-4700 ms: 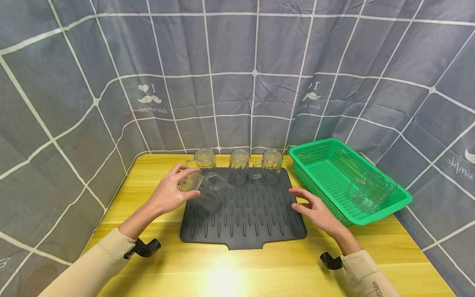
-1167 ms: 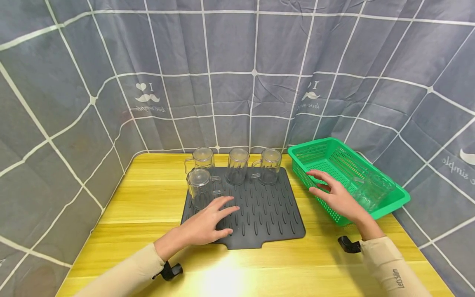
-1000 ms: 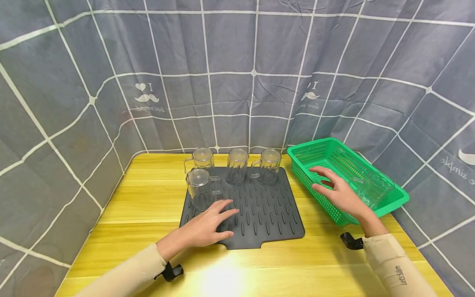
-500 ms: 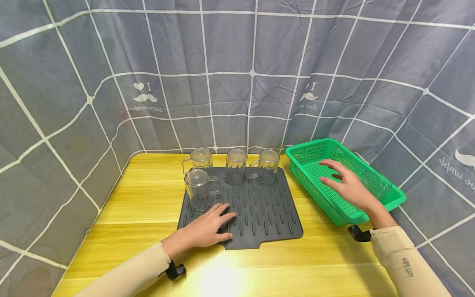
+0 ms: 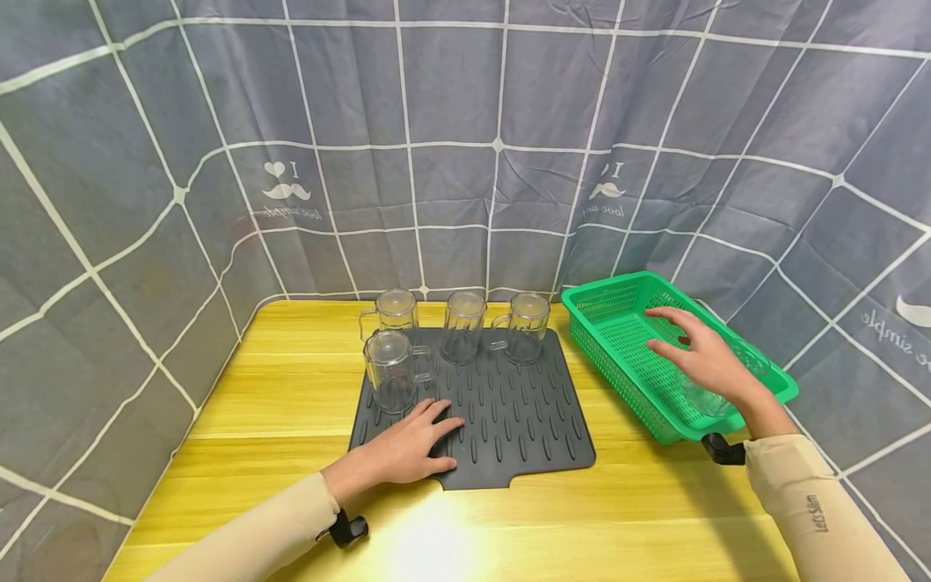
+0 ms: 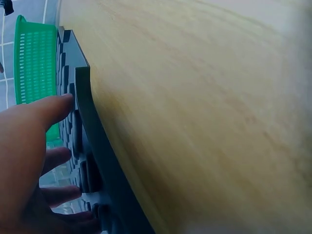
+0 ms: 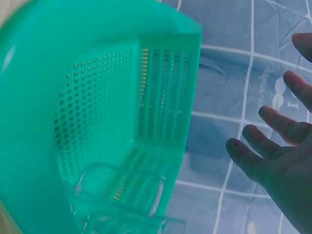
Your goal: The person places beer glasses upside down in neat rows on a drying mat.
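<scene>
My left hand [image 5: 410, 447] lies with spread fingers on the front left part of the black ridged drying mat [image 5: 509, 428]. Just behind it an upside-down-looking glass mug [image 5: 391, 372] stands with its handle to the right. Three more glass mugs, a left one [image 5: 397, 311], a middle one [image 5: 463, 327] and a right one [image 5: 525, 327], stand in a row at the mat's back. My right hand [image 5: 705, 356], fingers spread and holding nothing, hovers over the green basket [image 5: 618, 376]. Inside the basket a glass mug [image 7: 122, 204] lies on its side, partly hidden by that hand in the head view.
The mat lies on a yellow wood-grain table [image 5: 291, 388]. A grey curtain [image 5: 451, 186] with white grid lines hangs along the back and both sides. The basket stands at the table's right, close to the curtain.
The left hand let go of the front-left mug, which now stands on the mat, and came down onto the mat's front. The right hand moved right, from beside the mat to over the basket.
</scene>
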The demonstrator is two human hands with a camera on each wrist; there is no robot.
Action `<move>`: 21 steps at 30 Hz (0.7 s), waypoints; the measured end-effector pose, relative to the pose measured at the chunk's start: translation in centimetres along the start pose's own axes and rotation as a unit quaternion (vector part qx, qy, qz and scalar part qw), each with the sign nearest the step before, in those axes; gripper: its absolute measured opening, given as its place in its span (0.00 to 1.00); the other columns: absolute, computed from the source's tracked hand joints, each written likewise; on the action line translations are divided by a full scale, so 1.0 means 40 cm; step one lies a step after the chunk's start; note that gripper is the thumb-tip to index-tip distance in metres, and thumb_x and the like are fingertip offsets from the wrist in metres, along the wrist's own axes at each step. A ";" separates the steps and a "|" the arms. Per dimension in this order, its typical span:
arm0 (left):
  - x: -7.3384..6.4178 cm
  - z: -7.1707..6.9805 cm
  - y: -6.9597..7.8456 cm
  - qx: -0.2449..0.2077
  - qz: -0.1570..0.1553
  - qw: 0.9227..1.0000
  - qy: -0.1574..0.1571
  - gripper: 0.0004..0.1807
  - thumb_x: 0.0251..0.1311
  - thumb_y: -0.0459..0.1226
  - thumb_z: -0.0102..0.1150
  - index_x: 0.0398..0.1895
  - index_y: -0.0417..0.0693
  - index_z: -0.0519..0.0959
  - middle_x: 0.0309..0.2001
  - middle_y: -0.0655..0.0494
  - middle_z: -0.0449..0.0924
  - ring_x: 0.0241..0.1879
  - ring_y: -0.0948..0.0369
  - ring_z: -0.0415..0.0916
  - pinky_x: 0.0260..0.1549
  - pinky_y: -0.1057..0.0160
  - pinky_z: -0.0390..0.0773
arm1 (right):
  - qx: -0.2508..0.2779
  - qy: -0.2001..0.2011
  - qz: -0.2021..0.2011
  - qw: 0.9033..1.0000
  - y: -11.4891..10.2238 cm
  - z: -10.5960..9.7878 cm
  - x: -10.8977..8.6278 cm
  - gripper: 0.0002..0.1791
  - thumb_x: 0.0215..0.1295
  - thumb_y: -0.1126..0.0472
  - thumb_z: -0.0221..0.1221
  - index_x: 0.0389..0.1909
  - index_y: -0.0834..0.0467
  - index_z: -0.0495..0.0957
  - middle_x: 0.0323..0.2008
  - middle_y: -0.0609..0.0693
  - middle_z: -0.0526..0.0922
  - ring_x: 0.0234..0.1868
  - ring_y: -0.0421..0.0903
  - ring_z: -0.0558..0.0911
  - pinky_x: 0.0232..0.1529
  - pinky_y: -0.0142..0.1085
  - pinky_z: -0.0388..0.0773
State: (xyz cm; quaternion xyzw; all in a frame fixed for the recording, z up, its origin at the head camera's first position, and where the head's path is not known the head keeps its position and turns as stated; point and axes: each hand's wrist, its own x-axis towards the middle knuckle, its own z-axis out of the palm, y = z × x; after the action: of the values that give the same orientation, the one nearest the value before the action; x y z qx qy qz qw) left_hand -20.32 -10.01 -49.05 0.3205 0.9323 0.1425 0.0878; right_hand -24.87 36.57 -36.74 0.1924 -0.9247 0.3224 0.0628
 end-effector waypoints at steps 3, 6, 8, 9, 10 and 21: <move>0.001 0.000 0.003 0.000 -0.003 1.000 -0.004 0.37 0.67 0.56 0.60 0.76 0.55 0.66 0.78 0.40 0.52 0.77 0.39 0.50 0.65 0.39 0.70 | -0.007 0.001 0.008 1.000 0.011 -0.011 -0.002 0.32 0.75 0.53 0.58 0.75 0.54 0.62 0.73 0.61 0.63 0.72 0.65 0.62 0.61 0.65 0.65; 0.002 0.003 0.004 0.000 -0.005 1.000 -0.007 0.38 0.66 0.57 0.61 0.76 0.55 0.66 0.78 0.40 0.51 0.77 0.38 0.49 0.64 0.39 0.71 | -0.019 0.002 0.012 1.000 0.021 -0.020 -0.003 0.32 0.75 0.53 0.57 0.75 0.55 0.62 0.73 0.61 0.64 0.72 0.66 0.63 0.59 0.65 0.66; 0.002 0.007 0.002 0.000 -0.007 1.000 -0.007 0.38 0.66 0.57 0.61 0.76 0.55 0.66 0.79 0.40 0.50 0.77 0.38 0.49 0.64 0.39 0.71 | -0.026 0.002 0.016 1.000 0.030 -0.026 -0.004 0.31 0.75 0.53 0.57 0.75 0.55 0.62 0.73 0.62 0.64 0.71 0.67 0.63 0.57 0.65 0.67; 0.002 0.008 0.002 0.000 -0.009 1.000 -0.008 0.38 0.65 0.57 0.61 0.76 0.55 0.66 0.79 0.41 0.50 0.77 0.38 0.48 0.64 0.39 0.71 | -0.031 0.002 0.016 0.999 0.034 -0.030 -0.004 0.31 0.75 0.53 0.57 0.75 0.56 0.62 0.72 0.63 0.64 0.70 0.67 0.64 0.56 0.65 0.67; 0.002 0.009 0.001 -0.001 -0.010 1.000 -0.008 0.38 0.65 0.57 0.61 0.76 0.56 0.66 0.79 0.41 0.50 0.77 0.39 0.48 0.64 0.39 0.71 | -0.036 0.004 0.018 0.999 0.038 -0.033 -0.003 0.31 0.75 0.53 0.57 0.75 0.56 0.63 0.72 0.64 0.64 0.69 0.67 0.65 0.54 0.64 0.68; 0.002 0.014 0.000 -0.009 -0.015 1.000 -0.016 0.40 0.65 0.59 0.61 0.77 0.58 0.64 0.80 0.42 0.47 0.78 0.37 0.44 0.63 0.37 0.71 | -0.074 0.008 0.049 0.996 0.078 -0.081 -0.002 0.31 0.74 0.53 0.59 0.72 0.61 0.65 0.71 0.72 0.62 0.70 0.76 0.59 0.61 0.72 0.58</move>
State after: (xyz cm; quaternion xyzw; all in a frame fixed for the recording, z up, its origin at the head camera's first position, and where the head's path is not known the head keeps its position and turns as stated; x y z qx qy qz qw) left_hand -20.24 -9.84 -49.58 0.3078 0.9342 0.1442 0.1080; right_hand -26.05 40.84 -36.01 0.1389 -0.9538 0.2573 0.0684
